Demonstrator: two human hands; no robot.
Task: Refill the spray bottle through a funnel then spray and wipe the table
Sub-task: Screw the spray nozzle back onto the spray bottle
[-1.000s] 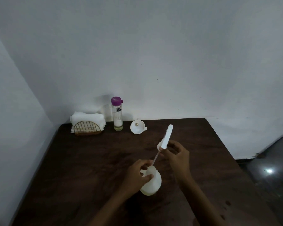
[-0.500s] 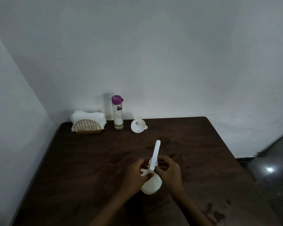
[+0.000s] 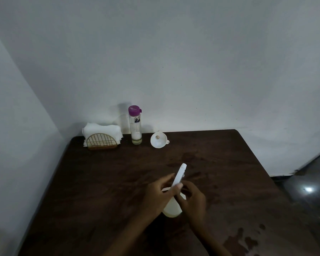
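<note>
A white spray bottle (image 3: 172, 208) stands on the dark wooden table (image 3: 103, 182), near its middle. Its white spray head (image 3: 179, 174) sits on the neck and points up and away. My left hand (image 3: 158, 196) grips the bottle's shoulder from the left. My right hand (image 3: 193, 197) holds the collar of the spray head from the right. A white funnel (image 3: 158, 140) lies at the back of the table. Beside it stands a clear refill bottle (image 3: 135, 126) with a purple cap.
A gold wire holder with white napkins (image 3: 102, 136) stands at the back left by the wall. Wet spots (image 3: 244, 239) mark the table's front right. The table's right edge drops to a dark floor (image 3: 310, 191). Walls close off the back and left.
The spray head, lifted with its tube showing a second ago, has come down onto the bottle's neck. My right hand moved down and closer to my left hand.
</note>
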